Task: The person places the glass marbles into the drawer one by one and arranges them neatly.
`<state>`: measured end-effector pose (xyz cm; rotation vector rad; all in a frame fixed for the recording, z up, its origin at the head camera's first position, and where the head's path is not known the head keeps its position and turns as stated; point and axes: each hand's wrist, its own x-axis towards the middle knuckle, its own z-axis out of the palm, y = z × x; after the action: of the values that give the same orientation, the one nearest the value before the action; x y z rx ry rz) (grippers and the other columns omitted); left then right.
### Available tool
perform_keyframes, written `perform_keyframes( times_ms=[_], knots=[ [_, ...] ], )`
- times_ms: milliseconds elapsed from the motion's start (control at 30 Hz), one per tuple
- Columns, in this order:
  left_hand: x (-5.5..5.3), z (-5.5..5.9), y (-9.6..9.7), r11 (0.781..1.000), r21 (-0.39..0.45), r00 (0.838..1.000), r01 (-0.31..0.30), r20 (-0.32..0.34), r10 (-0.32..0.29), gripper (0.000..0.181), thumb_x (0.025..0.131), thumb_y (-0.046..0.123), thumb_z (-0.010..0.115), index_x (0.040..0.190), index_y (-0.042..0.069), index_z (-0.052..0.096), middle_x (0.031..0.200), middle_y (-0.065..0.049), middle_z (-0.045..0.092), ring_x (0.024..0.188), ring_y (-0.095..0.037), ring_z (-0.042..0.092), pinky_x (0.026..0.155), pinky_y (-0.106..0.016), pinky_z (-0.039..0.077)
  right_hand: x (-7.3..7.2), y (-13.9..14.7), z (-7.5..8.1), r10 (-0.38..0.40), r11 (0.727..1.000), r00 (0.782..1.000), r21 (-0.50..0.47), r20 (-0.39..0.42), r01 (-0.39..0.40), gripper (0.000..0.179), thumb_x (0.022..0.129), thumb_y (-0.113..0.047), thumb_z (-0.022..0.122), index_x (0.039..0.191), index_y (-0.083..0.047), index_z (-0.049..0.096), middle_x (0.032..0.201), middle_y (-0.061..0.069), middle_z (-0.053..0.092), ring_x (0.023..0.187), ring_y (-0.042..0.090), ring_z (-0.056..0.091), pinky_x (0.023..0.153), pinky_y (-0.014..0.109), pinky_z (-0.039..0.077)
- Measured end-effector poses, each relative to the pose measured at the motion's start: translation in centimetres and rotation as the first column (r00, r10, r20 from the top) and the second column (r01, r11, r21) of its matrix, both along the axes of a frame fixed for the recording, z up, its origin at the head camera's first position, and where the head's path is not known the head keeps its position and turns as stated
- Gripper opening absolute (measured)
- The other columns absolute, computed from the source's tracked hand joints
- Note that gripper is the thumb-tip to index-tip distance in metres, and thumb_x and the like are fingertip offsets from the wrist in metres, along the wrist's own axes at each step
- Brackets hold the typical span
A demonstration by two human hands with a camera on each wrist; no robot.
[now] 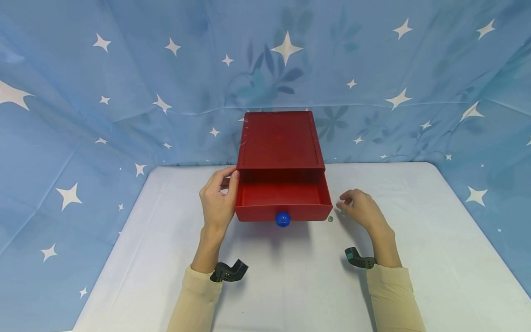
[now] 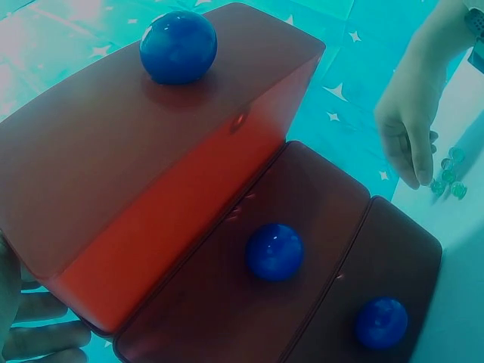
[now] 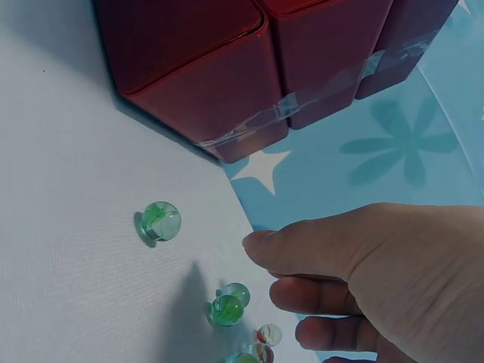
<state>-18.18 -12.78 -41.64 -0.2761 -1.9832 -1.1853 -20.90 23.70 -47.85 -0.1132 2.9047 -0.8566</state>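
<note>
A red drawer cabinet stands upright with its top drawer pulled out; the inside of that drawer looks bare. Round blue knobs sit on the drawer fronts. At the cabinet's left side my left hand touches it with thumb and fingertips, near the pulled-out drawer. My right hand hovers to the right of the cabinet, fingers loosely bent, with nothing between thumb and fingers. Beside it, on the table, lie several clear glass marbles with green or red swirls. One green marble lies apart, closer to the cabinet.
A white cloth covers the table. Behind it hangs a blue curtain with white stars and leaf shapes. Clear tape runs across the cabinet's side. Both wrists wear dark bands.
</note>
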Motion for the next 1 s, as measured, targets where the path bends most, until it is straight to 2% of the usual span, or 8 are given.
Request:
perform_keyframes(
  times_ms=[167, 333, 633, 800, 1000],
  knots=[
    [0.02, 0.0, 0.01, 1.0, -0.005, 1.0, 0.001, 0.001, -0.001, 0.02, 0.097, 0.015, 0.065, 0.113, 0.008, 0.074, 0.104, -0.009, 0.076, 0.075, -0.022, 0.072, 0.072, -0.019, 0.059, -0.21, -0.03, -0.25, -0.003, 1.0, 0.999, 0.007, 0.034, 0.003, 0.035, 0.095, -0.023, 0.066, 0.118, 0.003, 0.066, 0.106, 0.021, 0.066, 0.088, 0.029, 0.062, 0.071, 0.038, 0.06],
    [0.04, 0.06, 0.01, 1.0, -0.004, 1.0, 0.003, -0.005, -0.003, 0.02, 0.097, 0.016, 0.066, 0.113, 0.008, 0.075, 0.104, -0.009, 0.076, 0.074, -0.022, 0.072, 0.071, -0.023, 0.061, -0.42, 0.04, -0.59, 0.019, 0.999, 0.999, 0.036, 0.029, -0.02, 0.031, 0.093, -0.019, 0.067, 0.115, 0.003, 0.068, 0.103, 0.02, 0.068, 0.09, 0.029, 0.062, 0.075, 0.042, 0.06],
    [0.08, 0.0, -0.02, 1.0, -0.003, 1.0, 0.005, -0.008, -0.005, 0.02, 0.097, 0.016, 0.066, 0.113, 0.008, 0.075, 0.104, -0.009, 0.076, 0.074, -0.022, 0.072, 0.071, -0.021, 0.06, -0.52, -0.04, -0.85, 0.035, 0.998, 0.999, 0.047, 0.027, -0.037, 0.027, 0.093, -0.014, 0.066, 0.112, 0.004, 0.068, 0.1, 0.019, 0.069, 0.09, 0.03, 0.061, 0.081, 0.047, 0.059],
    [0.13, -0.01, -0.01, 1.0, -0.002, 1.0, 0.007, -0.009, -0.007, 0.02, 0.097, 0.016, 0.066, 0.113, 0.008, 0.075, 0.104, -0.009, 0.076, 0.074, -0.022, 0.072, 0.072, -0.017, 0.058, -0.5, -0.1, -0.99, 0.023, 0.998, 0.999, 0.057, 0.028, -0.025, 0.027, 0.094, -0.013, 0.064, 0.113, 0.004, 0.068, 0.104, 0.021, 0.069, 0.094, 0.032, 0.063, 0.086, 0.049, 0.059],
    [0.08, -0.04, 0.0, 1.0, 0.004, 1.0, 0.01, -0.008, -0.01, 0.02, 0.097, 0.015, 0.066, 0.113, 0.007, 0.074, 0.105, -0.009, 0.076, 0.075, -0.023, 0.072, 0.074, -0.012, 0.056, -0.41, -0.11, -1.03, 0.012, 0.998, 0.999, 0.063, 0.037, -0.014, 0.029, 0.095, -0.015, 0.065, 0.115, 0.005, 0.067, 0.107, 0.023, 0.069, 0.095, 0.034, 0.063, 0.085, 0.049, 0.06]
  ],
)
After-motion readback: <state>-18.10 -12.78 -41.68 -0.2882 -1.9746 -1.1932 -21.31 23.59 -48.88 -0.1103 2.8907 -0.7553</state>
